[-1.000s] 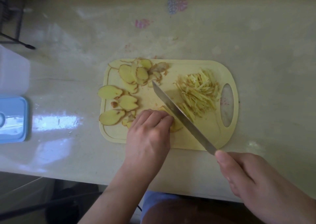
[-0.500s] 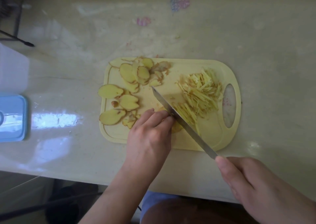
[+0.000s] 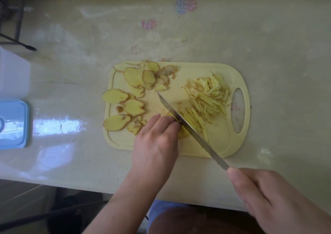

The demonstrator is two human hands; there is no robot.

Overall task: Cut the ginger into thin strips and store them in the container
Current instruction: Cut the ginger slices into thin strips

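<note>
A pale yellow cutting board (image 3: 222,148) lies on the counter. Flat ginger slices (image 3: 133,76) cover its left and back part. A heap of thin ginger strips (image 3: 209,94) lies on its right part. My left hand (image 3: 157,140) presses a small stack of ginger slices (image 3: 183,134) onto the board with curled fingertips; the stack is mostly hidden under the fingers. My right hand (image 3: 268,198) grips the handle of a long knife (image 3: 188,126). The blade runs diagonally, right beside my left fingertips, with fresh strips on its right side.
A blue container lid (image 3: 12,124) lies at the counter's left edge, and a white translucent container (image 3: 12,76) stands behind it. A dark rack leg (image 3: 18,43) reaches in at the back left. The counter's front edge runs just below the board.
The knife has shifted slightly left along the held stack, toward my left fingertips. More fresh strips lie to the blade's right. My left hand stays on the ginger.
</note>
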